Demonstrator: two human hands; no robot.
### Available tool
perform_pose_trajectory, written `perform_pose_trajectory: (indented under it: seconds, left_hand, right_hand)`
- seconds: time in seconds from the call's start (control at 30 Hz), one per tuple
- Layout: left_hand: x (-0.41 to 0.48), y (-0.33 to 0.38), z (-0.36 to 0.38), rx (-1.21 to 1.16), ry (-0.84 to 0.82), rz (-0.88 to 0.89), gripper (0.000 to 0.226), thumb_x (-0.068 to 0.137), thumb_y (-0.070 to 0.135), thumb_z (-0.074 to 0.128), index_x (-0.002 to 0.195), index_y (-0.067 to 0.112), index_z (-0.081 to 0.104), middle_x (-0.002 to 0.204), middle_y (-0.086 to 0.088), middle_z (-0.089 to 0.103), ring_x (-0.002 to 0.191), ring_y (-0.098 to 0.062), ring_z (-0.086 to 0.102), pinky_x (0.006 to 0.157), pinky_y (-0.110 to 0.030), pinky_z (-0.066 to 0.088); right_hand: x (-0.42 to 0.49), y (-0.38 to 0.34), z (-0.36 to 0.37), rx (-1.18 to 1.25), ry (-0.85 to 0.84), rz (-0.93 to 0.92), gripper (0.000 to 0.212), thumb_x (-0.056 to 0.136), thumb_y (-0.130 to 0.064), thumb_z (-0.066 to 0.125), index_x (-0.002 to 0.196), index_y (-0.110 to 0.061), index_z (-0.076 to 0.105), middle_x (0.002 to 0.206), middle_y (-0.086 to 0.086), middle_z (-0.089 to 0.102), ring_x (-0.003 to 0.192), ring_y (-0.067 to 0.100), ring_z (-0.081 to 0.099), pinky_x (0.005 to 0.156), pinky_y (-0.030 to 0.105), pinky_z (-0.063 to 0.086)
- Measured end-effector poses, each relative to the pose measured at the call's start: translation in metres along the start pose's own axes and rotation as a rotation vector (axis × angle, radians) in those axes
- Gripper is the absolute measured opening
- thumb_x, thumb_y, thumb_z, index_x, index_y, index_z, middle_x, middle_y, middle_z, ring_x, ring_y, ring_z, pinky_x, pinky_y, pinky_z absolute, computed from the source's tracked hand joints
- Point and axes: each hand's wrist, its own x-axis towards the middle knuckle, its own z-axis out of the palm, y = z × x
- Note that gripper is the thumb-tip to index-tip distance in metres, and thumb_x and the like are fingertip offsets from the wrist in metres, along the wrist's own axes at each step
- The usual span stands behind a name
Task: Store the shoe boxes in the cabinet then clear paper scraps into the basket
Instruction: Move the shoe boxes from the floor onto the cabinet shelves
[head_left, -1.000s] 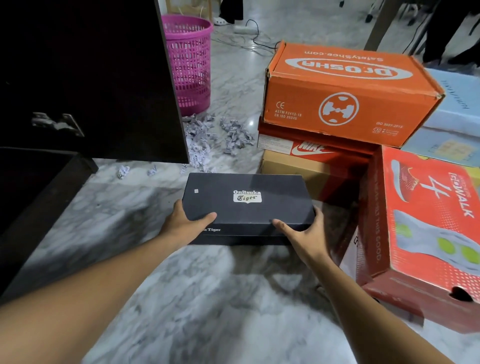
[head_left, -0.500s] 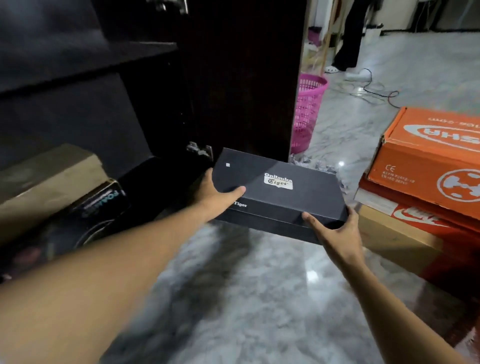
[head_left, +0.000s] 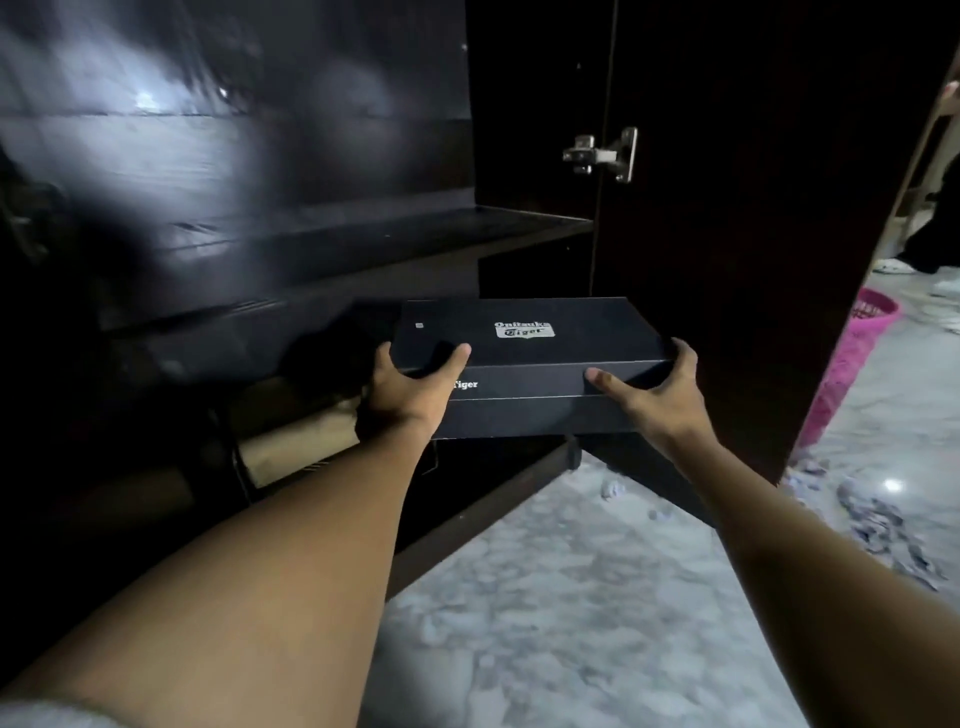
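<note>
Black shoe box (head_left: 524, 364), gripped between left hand (head_left: 410, 387) and right hand (head_left: 654, 395), at cabinet (head_left: 311, 208) opening

A: From where is the scene seen?

B: From a single wide-angle camera worn on the head. It is aimed forward and down into the open cabinet (head_left: 311, 234), at close range.

A: What is framed?

B: Both forearms are seen entering from the bottom edge. The black shoe box (head_left: 519, 358) is gripped near the centre by the left hand (head_left: 410, 389) and right hand (head_left: 654, 400). The marble floor (head_left: 571, 597) and pink basket (head_left: 852, 364) are caught at the right.
</note>
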Motion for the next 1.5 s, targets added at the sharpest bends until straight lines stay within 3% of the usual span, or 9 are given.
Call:
perform_pose_trajectory:
  seconds: [0.17, 0.4, 0.57, 0.67, 0.77, 0.97, 1.23, 1.37, 1.5]
  left_hand:
    - [0.017, -0.029, -0.035, -0.007, 0.233, -0.120, 0.082, 0.054, 0.079, 0.068, 0.121, 0.034, 0.054, 0.106, 0.004, 0.067, 0.099, -0.028, 0.064, 0.085, -0.037, 0.053]
    - [0.050, -0.053, -0.055, -0.071, 0.434, -0.165, 0.075, 0.059, 0.068, 0.077, 0.117, 0.025, 0.057, 0.101, -0.002, 0.069, 0.098, -0.030, 0.066, 0.088, -0.034, 0.053]
    - [0.075, -0.065, -0.059, -0.038, 0.514, -0.185, 0.071, 0.070, 0.058, 0.077, 0.124, 0.019, 0.051, 0.111, -0.009, 0.067, 0.102, -0.033, 0.066, 0.086, -0.032, 0.048]
    - [0.086, -0.074, -0.060, -0.006, 0.516, -0.164, 0.074, 0.075, 0.058, 0.073, 0.132, 0.018, 0.045, 0.117, -0.012, 0.065, 0.106, -0.035, 0.064, 0.088, -0.034, 0.047]
    - [0.095, -0.085, -0.059, 0.007, 0.532, -0.057, 0.081, 0.077, 0.053, 0.074, 0.140, 0.015, 0.040, 0.132, -0.015, 0.056, 0.119, -0.034, 0.056, 0.096, -0.034, 0.044]
    - [0.117, -0.099, -0.066, 0.208, 0.538, -0.009, 0.085, 0.085, 0.044, 0.069, 0.151, 0.008, 0.029, 0.148, -0.022, 0.031, 0.138, -0.039, 0.032, 0.113, -0.040, 0.025]
    - [0.092, -0.115, -0.045, 0.832, 0.466, 0.264, 0.089, 0.074, 0.048, 0.061, 0.152, 0.017, 0.033, 0.157, -0.022, 0.022, 0.144, -0.043, 0.019, 0.112, -0.060, 0.024]
    - [0.091, -0.104, -0.034, 0.978, 0.230, 0.227, 0.095, 0.086, 0.048, 0.054, 0.156, 0.028, -0.006, 0.163, -0.011, -0.013, 0.150, -0.037, -0.011, 0.119, -0.057, 0.008]
    - [0.099, -0.095, -0.033, 0.970, 0.168, 0.147, 0.097, 0.086, 0.045, 0.055, 0.155, 0.029, -0.010, 0.163, -0.007, -0.017, 0.149, -0.035, -0.017, 0.118, -0.060, 0.007]
  right_hand:
    - [0.022, -0.011, 0.072, 0.090, -0.121, -0.004, 0.101, 0.067, -0.034, 0.091, 0.142, -0.014, 0.027, 0.121, -0.003, 0.049, 0.113, 0.016, 0.053, 0.089, 0.027, 0.046]
    - [0.054, -0.007, 0.147, 0.160, -0.271, -0.024, 0.096, 0.060, -0.036, 0.094, 0.134, -0.020, 0.034, 0.120, -0.003, 0.057, 0.112, 0.018, 0.058, 0.100, 0.041, 0.051]
    - [0.063, 0.007, 0.191, 0.203, -0.333, -0.008, 0.089, 0.068, -0.024, 0.091, 0.137, -0.015, 0.035, 0.111, -0.008, 0.055, 0.114, 0.017, 0.056, 0.095, 0.029, 0.049]
    - [0.063, 0.016, 0.212, 0.195, -0.342, -0.010, 0.109, 0.057, -0.050, 0.092, 0.146, -0.026, 0.033, 0.132, 0.003, 0.044, 0.120, 0.018, 0.050, 0.109, 0.038, 0.043]
    - [0.067, 0.015, 0.232, 0.163, -0.318, -0.003, 0.111, 0.071, -0.038, 0.087, 0.157, -0.024, 0.018, 0.140, 0.009, 0.027, 0.118, 0.019, 0.039, 0.108, 0.030, 0.034]
    - [0.065, -0.002, 0.262, 0.143, -0.383, -0.028, 0.116, 0.071, -0.050, 0.082, 0.159, -0.024, 0.011, 0.152, 0.007, 0.034, 0.141, 0.025, 0.036, 0.118, 0.049, 0.032]
    - [0.036, 0.003, 0.264, -0.105, -0.144, -0.184, 0.082, 0.085, -0.045, 0.073, 0.150, -0.024, 0.027, 0.144, 0.010, 0.029, 0.131, 0.031, 0.042, 0.104, 0.047, 0.046]
    - [0.033, 0.001, 0.272, -0.159, -0.309, -0.227, 0.074, 0.086, -0.042, 0.072, 0.145, -0.030, 0.029, 0.136, 0.003, 0.031, 0.125, 0.027, 0.048, 0.098, 0.046, 0.052]
    - [0.036, -0.004, 0.283, -0.114, -0.450, -0.184, 0.081, 0.087, -0.041, 0.072, 0.152, -0.032, 0.025, 0.146, 0.000, 0.025, 0.130, 0.027, 0.047, 0.104, 0.048, 0.049]
